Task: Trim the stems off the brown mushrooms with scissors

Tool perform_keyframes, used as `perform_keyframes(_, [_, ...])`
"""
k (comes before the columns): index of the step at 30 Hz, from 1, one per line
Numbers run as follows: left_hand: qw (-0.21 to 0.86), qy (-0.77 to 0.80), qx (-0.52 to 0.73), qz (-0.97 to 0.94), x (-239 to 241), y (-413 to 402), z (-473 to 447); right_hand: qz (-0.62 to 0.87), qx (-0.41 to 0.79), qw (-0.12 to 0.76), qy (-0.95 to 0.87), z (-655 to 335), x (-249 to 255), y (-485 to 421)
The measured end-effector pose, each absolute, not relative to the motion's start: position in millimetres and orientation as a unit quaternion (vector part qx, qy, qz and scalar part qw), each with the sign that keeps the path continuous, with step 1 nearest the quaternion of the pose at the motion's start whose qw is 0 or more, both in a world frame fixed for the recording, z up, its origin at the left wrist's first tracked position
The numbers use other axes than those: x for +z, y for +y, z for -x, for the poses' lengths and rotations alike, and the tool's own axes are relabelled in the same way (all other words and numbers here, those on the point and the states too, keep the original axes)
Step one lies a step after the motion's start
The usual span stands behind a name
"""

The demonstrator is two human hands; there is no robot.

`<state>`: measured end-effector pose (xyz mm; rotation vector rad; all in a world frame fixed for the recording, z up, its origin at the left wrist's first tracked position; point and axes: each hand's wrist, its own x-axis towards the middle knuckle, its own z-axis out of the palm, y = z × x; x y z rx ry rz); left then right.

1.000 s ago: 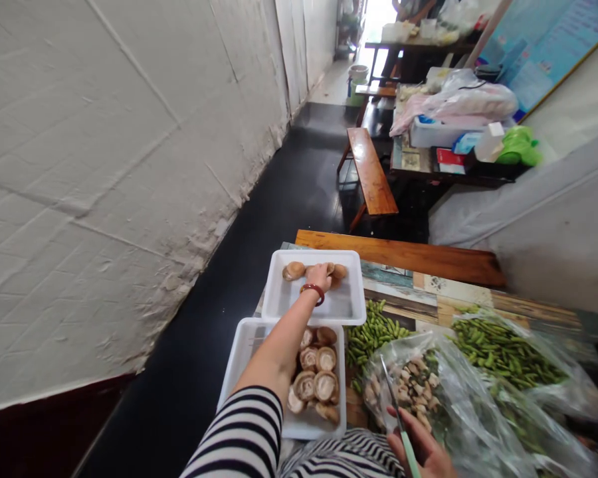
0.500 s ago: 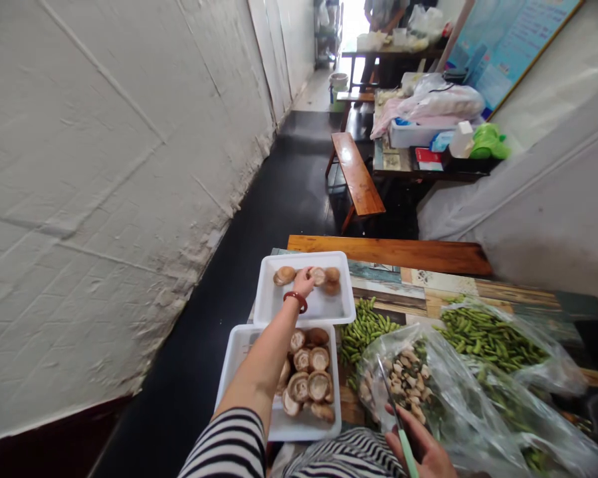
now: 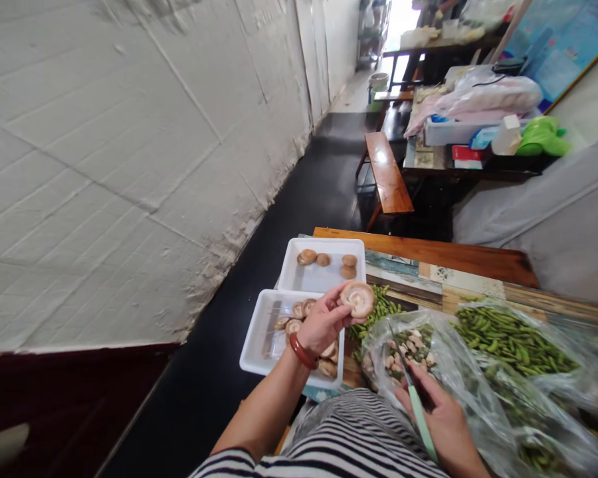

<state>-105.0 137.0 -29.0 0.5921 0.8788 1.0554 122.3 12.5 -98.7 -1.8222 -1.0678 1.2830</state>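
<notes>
My left hand [image 3: 321, 325] holds a brown mushroom [image 3: 357, 299] between thumb and fingers, its pale gilled underside turned up. It hovers by the near corner of the far white tray [image 3: 306, 279], where several mushrooms lie. Below my left forearm, the near white tray [image 3: 253, 342] holds several more mushrooms, partly hidden by the hand. Wrapped round the light green handle of a knife [image 3: 418, 415], my right hand [image 3: 443, 405] points the thin blade forward. Under the blade, an open plastic bag [image 3: 458, 362] contains pale cut mushroom stems [image 3: 411, 348].
Green pods [image 3: 513, 335] lie bagged on the right, with a loose heap beside the trays. A wooden bench [image 3: 423, 249] runs along the table's far edge. Another bench [image 3: 386, 172] stands beyond, near a cluttered table. A white wall [image 3: 179, 199] rises on the left.
My left hand has taken a mushroom out of the far tray and drawn it back toward me and rightward. My right hand still grips the knife above the bag. The view has shifted left.
</notes>
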Motion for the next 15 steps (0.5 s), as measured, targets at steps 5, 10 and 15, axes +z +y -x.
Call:
perform_keyframes(5, [0.723,0.389,0.490,-0.293,-12.5,104.9,88.3,0.679,0.438,0.316,-0.498,-157.6,-78.3,12.0])
perform_keyframes(10, [0.657,0.467,0.449,-0.384,-29.1,91.6,86.7,0.659,0.393,0.350,-0.537,-178.6,-74.2,12.0])
perform_keyframes(15, [0.408,0.688,0.309,-0.514,-75.0,94.1,125.4,0.658,0.418,0.345,-0.523,-183.6,-85.3,6.6])
